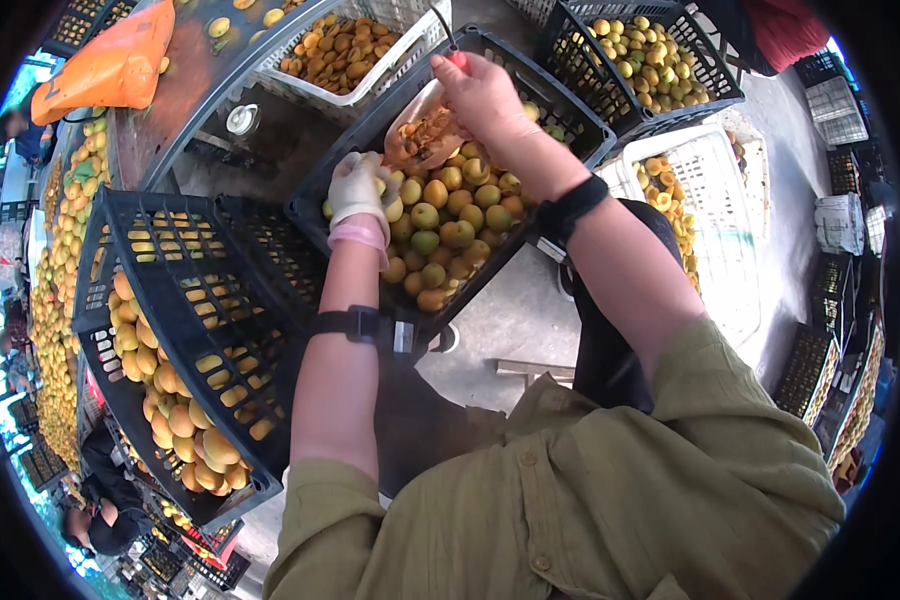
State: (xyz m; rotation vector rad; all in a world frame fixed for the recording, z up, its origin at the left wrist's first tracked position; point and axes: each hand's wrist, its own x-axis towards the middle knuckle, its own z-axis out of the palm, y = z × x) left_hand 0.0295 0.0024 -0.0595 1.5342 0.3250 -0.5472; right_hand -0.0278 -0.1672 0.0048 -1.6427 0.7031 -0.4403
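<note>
My right hand (485,100) is bare and closed around the red handle of a thin metal tool (447,35), raised over the far part of a black crate (595,140). The kind of tool cannot be made out. My left hand (358,188) wears a white glove with a pink cuff; its fingers curl round a yellowish apricot (380,187) at the crate's left side. Many green-yellow apricots (457,234) fill the crate below both hands. Between the hands, a translucent pinkish container (398,152) holds orange-brown scraps, partly hidden by my right hand.
A white crate (345,98) of brownish-orange pieces stands beyond. Black crates of apricots stand at the left (175,440) and far right (655,70). A white crate (725,190) with cut halves sits at right. An orange bag (110,65) lies on the table; other people work at far left.
</note>
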